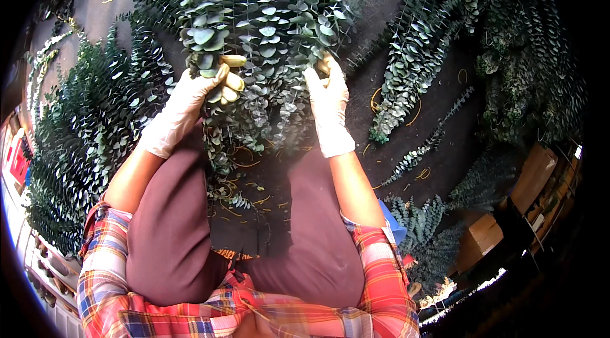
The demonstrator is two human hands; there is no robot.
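Observation:
Both my hands wear pale gloves, white at the wrists and yellowish at the fingers. My left hand (215,81) is closed round the near end of a eucalyptus branch (202,36), whose round grey-green leaves stretch away from me. To its right, my right hand (328,81) pinches the edge of another eucalyptus branch (318,17); its fingertips are partly hidden by leaves. Between the hands lies a pile of eucalyptus branches (267,31), their ends drooping toward my knees.
A dense heap of eucalyptus (95,128) is at the left, and bundles (406,77) and a larger heap (527,64) lie to the right. Yellow rubber bands (422,174) and loose leaves litter the dark floor (445,147). Cardboard boxes (486,234) stand at the lower right.

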